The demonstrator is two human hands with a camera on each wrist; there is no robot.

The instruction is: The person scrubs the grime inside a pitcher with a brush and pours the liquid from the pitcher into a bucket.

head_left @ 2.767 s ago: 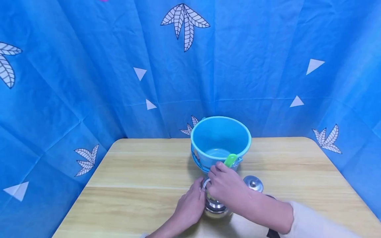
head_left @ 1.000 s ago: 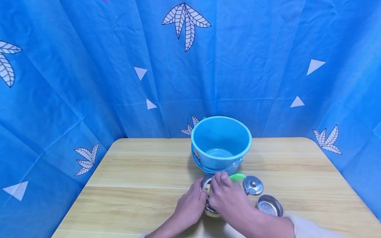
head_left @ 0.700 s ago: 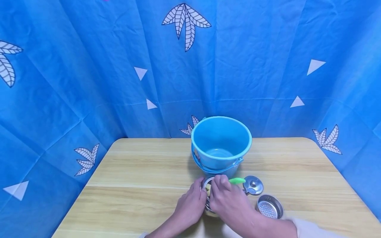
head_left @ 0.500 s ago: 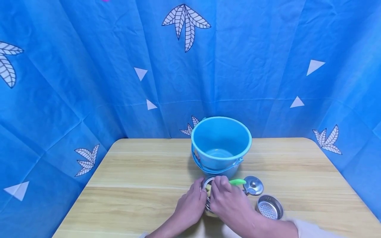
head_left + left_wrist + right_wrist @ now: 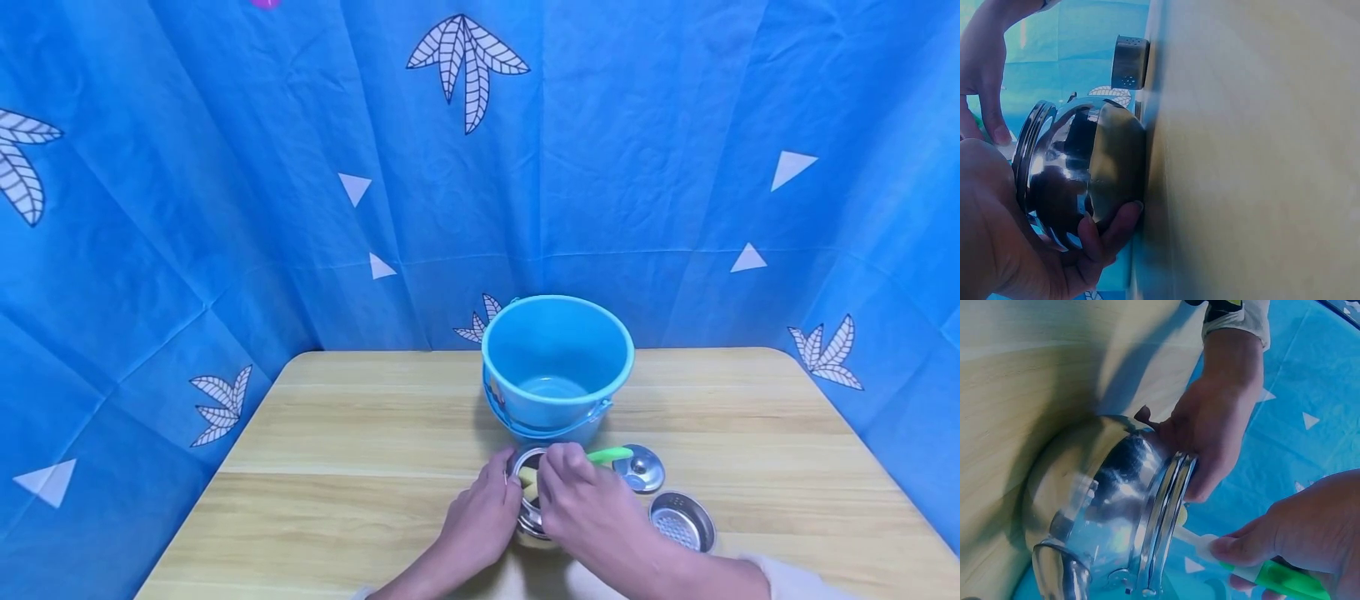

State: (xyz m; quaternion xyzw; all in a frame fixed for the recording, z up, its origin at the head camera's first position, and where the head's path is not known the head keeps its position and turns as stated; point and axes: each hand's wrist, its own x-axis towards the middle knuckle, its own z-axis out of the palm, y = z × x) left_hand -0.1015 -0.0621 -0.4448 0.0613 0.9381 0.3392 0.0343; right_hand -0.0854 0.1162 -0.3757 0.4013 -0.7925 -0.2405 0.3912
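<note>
Gripping the polished metal pot (image 5: 1100, 494), the left hand (image 5: 482, 510) is curling its fingers around the lower body, close to the table (image 5: 360, 467). The pot is standing upright on the table, its mouth uncovered and its spout (image 5: 1063, 575) projecting from the side. The right hand (image 5: 596, 510) is pinching a green-handled tool (image 5: 1291, 582) between thumb and fingers at the white neck; the grip is narrow. The tool's shaft is entering the pot mouth, and the rim is hiding its far end. Pale yellow material (image 5: 528, 490) is showing inside the mouth; its exact form is remaining unclear. A blue bucket (image 5: 558, 337) is standing upright directly behind the pot. To the right, a metal lid (image 5: 645, 473) is lying near the green handle, and a perforated strainer (image 5: 678, 528) is resting nearer the person, opening upward. A blue patterned curtain (image 5: 637, 125) is hanging behind the table.
</note>
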